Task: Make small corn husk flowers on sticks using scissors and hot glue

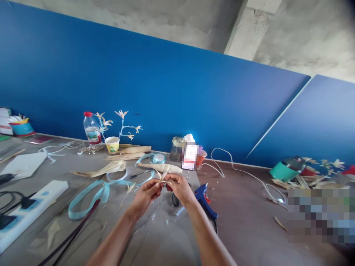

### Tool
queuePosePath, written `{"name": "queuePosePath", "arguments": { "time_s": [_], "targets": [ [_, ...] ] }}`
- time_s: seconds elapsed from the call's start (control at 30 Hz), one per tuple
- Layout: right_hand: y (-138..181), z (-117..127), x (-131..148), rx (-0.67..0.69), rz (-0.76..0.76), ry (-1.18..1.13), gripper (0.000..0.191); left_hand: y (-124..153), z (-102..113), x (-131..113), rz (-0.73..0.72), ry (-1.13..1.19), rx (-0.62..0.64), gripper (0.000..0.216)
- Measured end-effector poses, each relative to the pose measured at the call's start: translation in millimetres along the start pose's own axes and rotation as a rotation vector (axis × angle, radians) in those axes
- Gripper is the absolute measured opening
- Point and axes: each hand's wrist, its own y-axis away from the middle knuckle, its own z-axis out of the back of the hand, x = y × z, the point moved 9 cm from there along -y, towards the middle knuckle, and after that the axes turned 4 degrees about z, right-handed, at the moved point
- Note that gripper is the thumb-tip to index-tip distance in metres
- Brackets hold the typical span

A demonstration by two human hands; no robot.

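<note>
Both my hands meet over the middle of the table. My left hand (146, 194) and my right hand (179, 187) pinch a small pale straw flower (162, 178) between their fingertips. Its thin dry petals stick up and out from between my fingers. A light blue ribbon (91, 197) trails across the table to the left of my hands. A blue glue gun (204, 201) lies just right of my right wrist. Dried pale husk pieces (163, 168) lie just beyond my hands.
A plastic bottle (92, 129), a yellow cup (112, 144) with a twig of straw flowers (122, 122), a ribbon roll (158, 158) and a glass jar (177, 147) stand along the blue wall. A white power strip (30, 210) with cables lies left. A white cord (241, 171) runs right toward a teal tub (285, 169).
</note>
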Motion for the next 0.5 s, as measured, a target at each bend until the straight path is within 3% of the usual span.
{"name": "queuePosePath", "arguments": {
  "time_s": [0.27,0.5],
  "targets": [
    [3,3,-2,0.032,0.012,-0.052,0.024,-1,-4,1,0.0,-0.104,-0.024,0.017],
    [4,3,-13,-0.005,-0.148,-0.183,0.025,0,-3,3,-0.019,-0.21,0.008,0.019]
  ]
}}
